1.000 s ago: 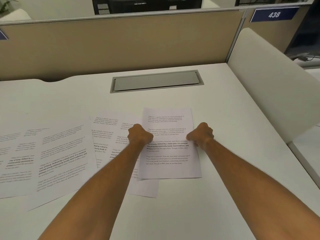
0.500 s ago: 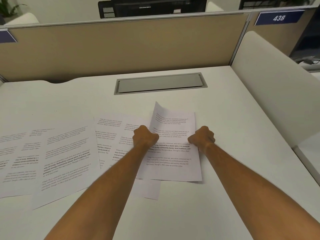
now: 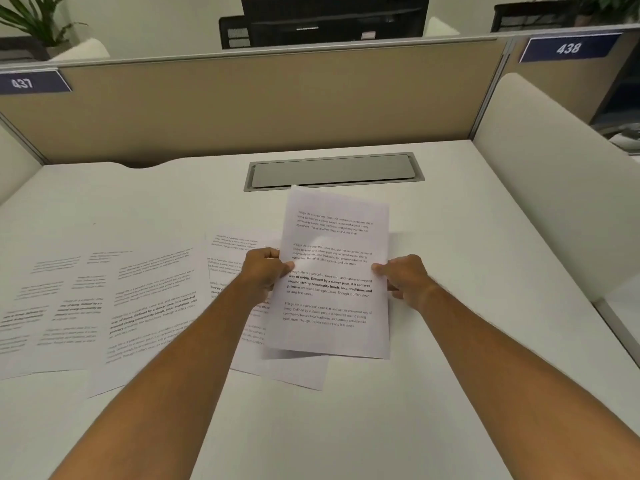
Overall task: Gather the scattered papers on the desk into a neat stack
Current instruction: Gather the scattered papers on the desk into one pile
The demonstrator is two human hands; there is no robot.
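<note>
A printed white sheet [image 3: 332, 306] is raised off the desk and tilted toward me. My left hand [image 3: 263, 275] pinches its left edge and my right hand [image 3: 405, 278] pinches its right edge. Under and left of it another printed sheet [image 3: 235, 247] lies flat on the white desk [image 3: 450, 393], partly hidden by my left arm. Further left, two more overlapping sheets lie flat: one [image 3: 149, 306] beside my left forearm, one [image 3: 48, 306] at the desk's left edge.
A grey cable hatch [image 3: 334, 171] is set in the desk just behind the lifted sheet. A tan partition [image 3: 277, 105] closes the back, a white side panel [image 3: 554, 202] the right. Labels 437 and 438 hang on the partition.
Both hands have lifted the right-hand sheet off the desk; it was lying flat, then its far corner rose, and now it is held up by both side edges.
</note>
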